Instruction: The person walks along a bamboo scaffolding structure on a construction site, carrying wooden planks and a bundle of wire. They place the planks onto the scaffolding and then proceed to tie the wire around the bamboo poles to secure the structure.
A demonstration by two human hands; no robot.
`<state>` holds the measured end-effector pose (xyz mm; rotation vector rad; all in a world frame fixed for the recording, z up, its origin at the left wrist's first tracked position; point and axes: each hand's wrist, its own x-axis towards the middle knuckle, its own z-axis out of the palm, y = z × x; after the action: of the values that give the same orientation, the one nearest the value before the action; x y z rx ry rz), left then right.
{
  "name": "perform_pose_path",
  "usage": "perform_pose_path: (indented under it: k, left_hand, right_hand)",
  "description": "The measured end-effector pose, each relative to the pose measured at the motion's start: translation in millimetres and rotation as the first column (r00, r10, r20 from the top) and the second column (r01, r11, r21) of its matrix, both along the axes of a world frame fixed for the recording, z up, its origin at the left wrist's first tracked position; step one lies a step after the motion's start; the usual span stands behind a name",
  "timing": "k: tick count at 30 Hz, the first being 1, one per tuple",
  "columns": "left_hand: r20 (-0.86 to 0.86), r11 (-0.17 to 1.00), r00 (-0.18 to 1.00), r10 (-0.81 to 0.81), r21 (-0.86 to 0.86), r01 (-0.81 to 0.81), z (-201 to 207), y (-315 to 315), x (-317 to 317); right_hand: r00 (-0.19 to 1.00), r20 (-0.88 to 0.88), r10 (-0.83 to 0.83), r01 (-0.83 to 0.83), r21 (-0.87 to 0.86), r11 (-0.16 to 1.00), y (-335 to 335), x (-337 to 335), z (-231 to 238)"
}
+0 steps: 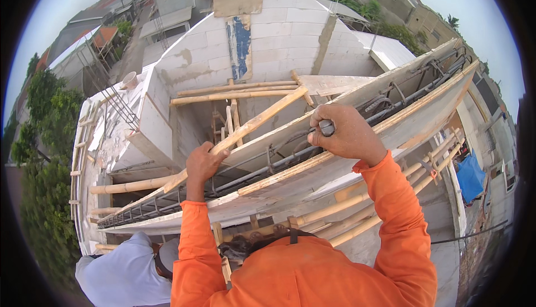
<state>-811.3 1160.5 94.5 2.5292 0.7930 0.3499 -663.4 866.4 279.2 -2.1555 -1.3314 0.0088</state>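
My left hand is closed around a slanting bamboo pole, beside the far formwork board. My right hand is closed on the dark grip of a hand tool; its working end cannot be made out. That fist is above a long, narrow trough between two formwork boards. Inside the trough runs a cage of dark steel reinforcing bars with bent stirrups. Orange sleeves cover both my arms.
At lower left, close to my left arm, is a person in a light blue shirt. Bamboo poles cross the opening before a pale block wall. More bamboo lies below right, near a blue tarp. Upright rebar stands left.
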Motion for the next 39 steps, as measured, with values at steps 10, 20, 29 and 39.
perform_pose_path:
  k: [10,20,29,39]
  left_hand:
    - [0.03,1.0,0.999,0.028,-0.01,-0.028,-3,2,-2]
    - [0.541,0.906,0.778,-0.319,0.415,0.082,91,-39,-23]
    - [0.358,0.724,0.729,-0.584,0.636,0.267,143,-111,-13]
    - [0.085,0.374,0.566,-0.82,0.827,0.419,185,-191,16]
  right_hand:
    - [0.99,0.138,0.02,-0.005,-0.106,0.994,-15,3,-3]
    - [0.876,0.482,0.029,-0.264,0.428,0.865,-22,-61,29]
    - [0.907,0.421,0.012,-0.141,0.278,0.95,-30,-97,1]
    - [0.993,0.026,-0.118,0.117,0.018,0.993,-79,-71,-35]
